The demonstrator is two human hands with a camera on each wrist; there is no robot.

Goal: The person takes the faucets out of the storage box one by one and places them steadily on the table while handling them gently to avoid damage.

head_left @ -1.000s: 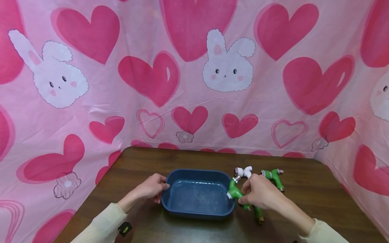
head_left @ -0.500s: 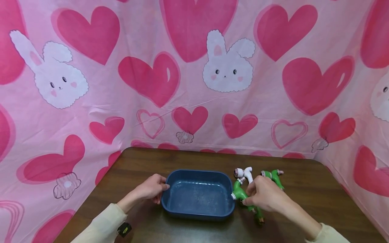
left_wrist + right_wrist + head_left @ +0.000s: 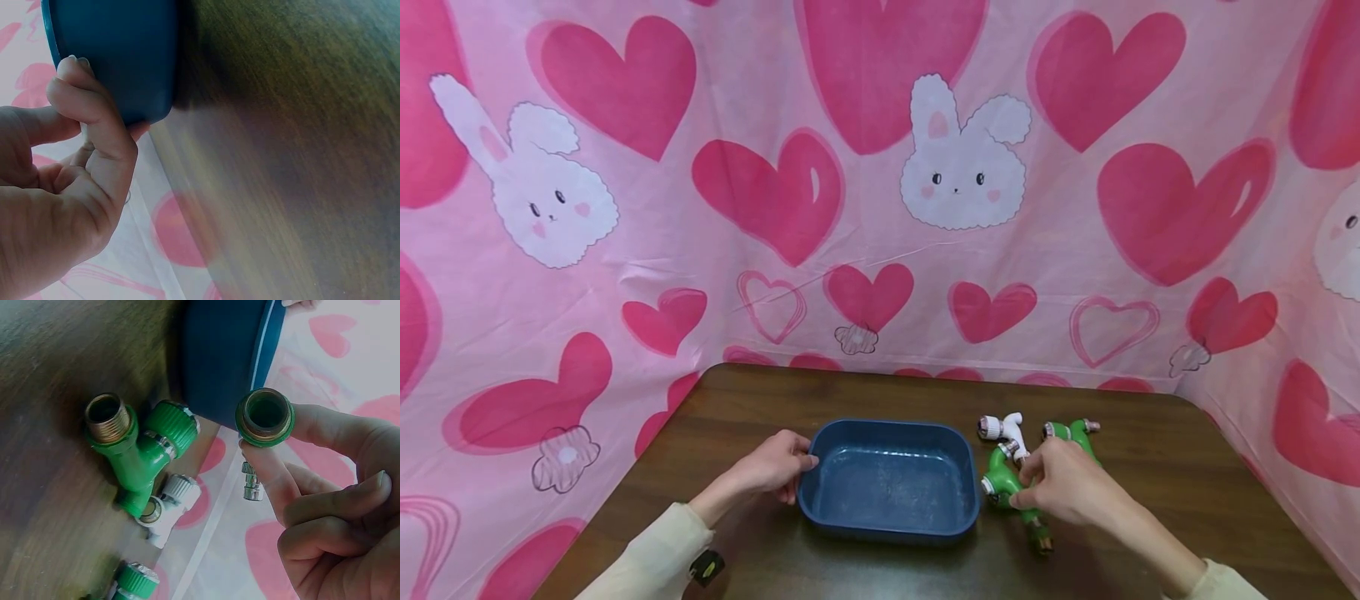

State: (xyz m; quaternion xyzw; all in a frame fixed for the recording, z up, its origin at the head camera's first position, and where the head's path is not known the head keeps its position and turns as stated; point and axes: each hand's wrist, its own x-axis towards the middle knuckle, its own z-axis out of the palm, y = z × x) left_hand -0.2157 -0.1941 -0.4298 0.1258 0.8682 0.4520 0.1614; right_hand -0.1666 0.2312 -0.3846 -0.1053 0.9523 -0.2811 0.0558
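Note:
My left hand (image 3: 767,467) grips the left end of a dark blue rectangular basin (image 3: 887,527), thumb over the rim; the left wrist view shows fingers against its outer wall. Just beyond the basin's right end, my right hand (image 3: 1063,483) pinches a green plastic tap (image 3: 1000,479) between thumb and fingers. In the right wrist view, this tap's threaded end (image 3: 265,417) faces the camera. A second green tap (image 3: 134,450) lies on the table below the held one, partly covered in the head view. A white tap (image 3: 1000,427) lies just behind.
Another green tap (image 3: 1071,431) lies farther back on the right, partly behind my right hand. Everything stands on a brown wooden table (image 3: 760,392). Pink cloth with hearts and rabbits (image 3: 880,217) hangs behind and beside it. A small black object (image 3: 707,567) shows by the left sleeve.
My right hand has moved right and slightly down with the green tap, from over the basin's right rim to outside it. The left hand and the basin stay in place.

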